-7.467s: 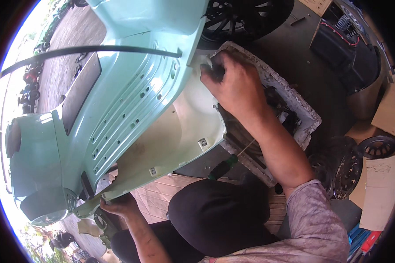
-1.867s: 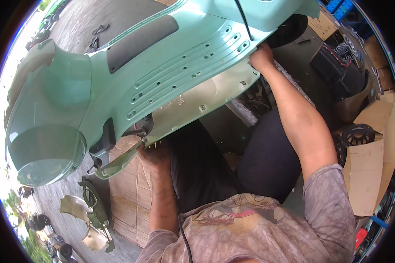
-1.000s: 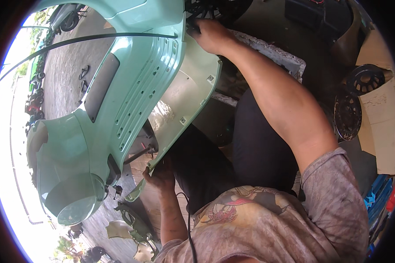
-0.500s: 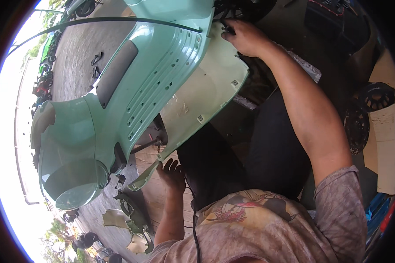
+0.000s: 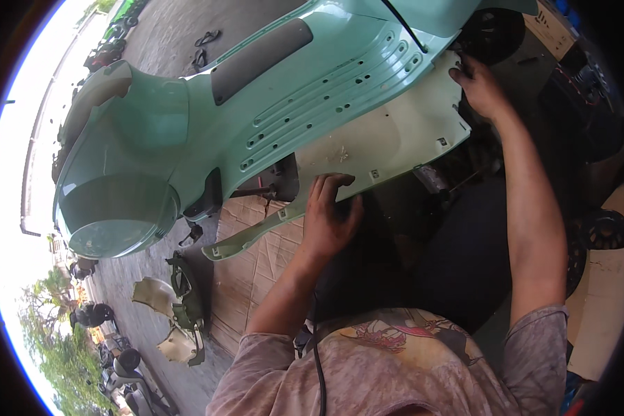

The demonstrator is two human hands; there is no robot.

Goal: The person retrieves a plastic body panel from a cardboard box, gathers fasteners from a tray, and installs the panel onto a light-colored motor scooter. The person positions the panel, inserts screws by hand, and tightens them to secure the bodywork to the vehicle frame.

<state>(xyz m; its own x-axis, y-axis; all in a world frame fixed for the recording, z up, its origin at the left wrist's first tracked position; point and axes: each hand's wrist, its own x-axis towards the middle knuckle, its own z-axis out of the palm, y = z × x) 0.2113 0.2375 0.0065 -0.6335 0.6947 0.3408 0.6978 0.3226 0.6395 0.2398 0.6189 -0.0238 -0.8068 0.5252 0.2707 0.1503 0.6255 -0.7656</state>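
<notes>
A mint-green scooter body (image 5: 218, 142) with a slotted footboard stretches across the upper part of the view. Along its near side lies a long side panel (image 5: 402, 142), its pale inner face toward me, with clip tabs along the lower edge. My right hand (image 5: 484, 89) grips the panel's right end, thumb on the near side and the other fingers partly hidden. Midway along the lower edge, my left hand (image 5: 331, 216) has its fingers curled over the panel, thumb apart from them. The panel's narrow tail runs left beyond my left hand.
Flattened cardboard (image 5: 246, 277) covers the floor below the panel's tail. Broken-looking green and cream plastic parts (image 5: 177, 308) lie left of it. A black cable (image 5: 319, 360) hangs over my shirt. Sandals (image 5: 204, 47) sit on the concrete beyond the scooter.
My left hand has moved right along the panel's lower edge, from near its tail to the middle. My right hand stays at the right end. The view has shifted, putting the scooter further right.
</notes>
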